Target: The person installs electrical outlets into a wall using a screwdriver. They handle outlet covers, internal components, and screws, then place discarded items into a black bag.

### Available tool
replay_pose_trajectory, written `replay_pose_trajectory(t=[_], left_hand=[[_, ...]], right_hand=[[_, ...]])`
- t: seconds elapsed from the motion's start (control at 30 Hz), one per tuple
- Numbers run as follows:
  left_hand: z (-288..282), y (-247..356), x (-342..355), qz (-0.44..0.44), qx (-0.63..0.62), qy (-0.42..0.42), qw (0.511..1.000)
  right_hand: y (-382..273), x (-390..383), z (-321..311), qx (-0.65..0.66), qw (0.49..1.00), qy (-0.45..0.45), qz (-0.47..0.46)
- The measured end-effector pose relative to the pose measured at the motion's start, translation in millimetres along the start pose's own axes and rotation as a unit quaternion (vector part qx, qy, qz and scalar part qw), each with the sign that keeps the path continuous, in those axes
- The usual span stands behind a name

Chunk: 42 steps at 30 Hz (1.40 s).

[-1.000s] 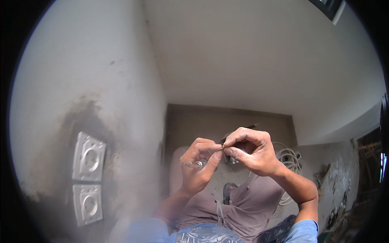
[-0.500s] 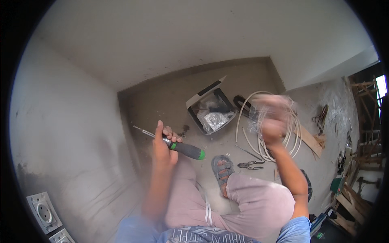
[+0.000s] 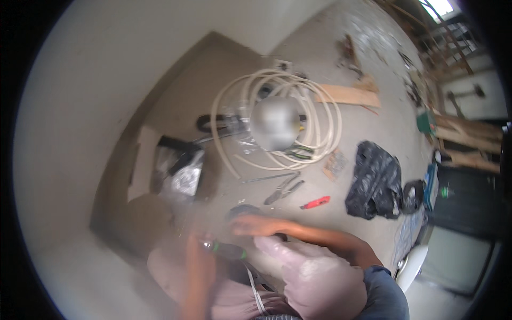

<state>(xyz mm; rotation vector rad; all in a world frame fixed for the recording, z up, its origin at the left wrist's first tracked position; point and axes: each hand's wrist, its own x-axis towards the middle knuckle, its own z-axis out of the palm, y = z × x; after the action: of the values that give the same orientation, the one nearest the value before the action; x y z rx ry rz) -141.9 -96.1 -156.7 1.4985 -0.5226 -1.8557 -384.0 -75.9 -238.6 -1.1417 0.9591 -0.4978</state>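
Note:
In my left hand (image 3: 198, 246) is a screwdriver with a dark grey and green handle (image 3: 230, 251), held low over my left leg. Motion smears that hand and the shaft. My right hand (image 3: 249, 226) is low in front of my right knee, next to my sandal (image 3: 242, 211). Its fingers are blurred, and no object shows in it. Beyond the hands lie pliers (image 3: 283, 190), a thin metal rod (image 3: 269, 177) and a red utility knife (image 3: 316, 202). An open box (image 3: 140, 165) with clear plastic bags (image 3: 186, 178) stands to the left.
A coil of cream cable (image 3: 336, 125) lies ahead, its middle hidden by a round blurred patch; green-handled pliers (image 3: 300, 152) lie at its edge. A wooden board (image 3: 349, 96) and black plastic bag (image 3: 375, 181) are to the right. Walls (image 3: 69, 133) rise left and ahead.
The view has swung right, bringing the knife and black bag into sight. My right hand has come back from the cable coil toward my knee. The screwdriver remains in my left hand.

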Motion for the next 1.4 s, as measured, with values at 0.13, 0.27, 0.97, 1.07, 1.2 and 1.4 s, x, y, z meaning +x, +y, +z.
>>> replay_pose_trajectory(t=[0.13, 0.27, 0.97, 1.07, 1.2, 1.4], left_hand=[[31.2, 0.5, 6.8, 0.055, 0.161, -0.106, 0.98], [38.6, 5.1, 40.7, 0.06, 0.115, -0.164, 0.978], [79.3, -6.1, 51.1, -0.15, 0.067, -0.304, 0.939], [131.9, 21.3, 34.1, -0.098, 0.107, -0.475, 0.868], [223.4, 71.6, -6.3, -0.259, -0.048, -0.732, 0.628], [301.5, 81.8, -58.4, -0.216, -0.282, -0.828, 0.434]], right_hand=[[-2.9, 4.2, 11.5, -0.121, 0.988, 0.014, -0.097], [28.1, -7.7, -19.6, -0.126, 0.98, 0.148, 0.031], [146.3, -383.6, -150.0, -0.121, 0.525, 0.774, 0.333], [124.1, -284.6, -166.3, -0.093, 0.648, 0.735, 0.175], [84.6, -179.5, -175.2, -0.117, 0.625, 0.763, 0.114], [33.0, -156.9, -192.4, 0.085, 0.681, 0.727, -0.013]])
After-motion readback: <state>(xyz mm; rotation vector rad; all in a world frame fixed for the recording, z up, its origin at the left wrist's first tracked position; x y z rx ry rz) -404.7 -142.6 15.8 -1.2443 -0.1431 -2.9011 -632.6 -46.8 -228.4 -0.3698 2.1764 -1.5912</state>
